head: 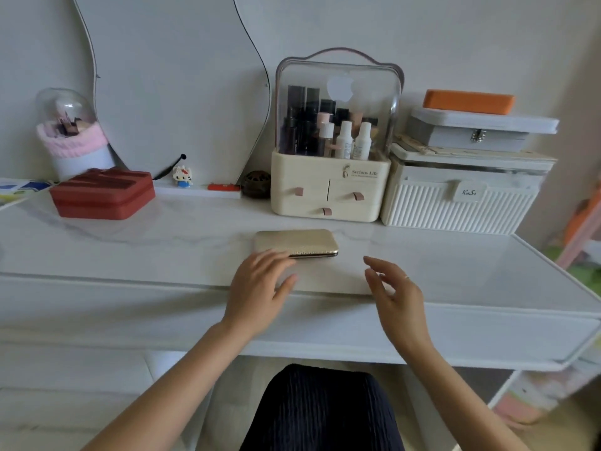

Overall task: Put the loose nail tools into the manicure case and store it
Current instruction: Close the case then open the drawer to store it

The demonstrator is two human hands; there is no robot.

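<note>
Head view: the flat gold textured manicure case (296, 243) lies closed at frame centre on the white marble counter (455, 271), no loose tools visible, so storing appears next. The left hand (260, 284) touches its near-left corner, grip spread; the right hand (393, 291) hovers lower right, fingers loose, needing a hold on the case.

Manicure case (296, 243) on table (130, 249), before organizer (330, 187); ribbed box (461, 203) right.
</note>
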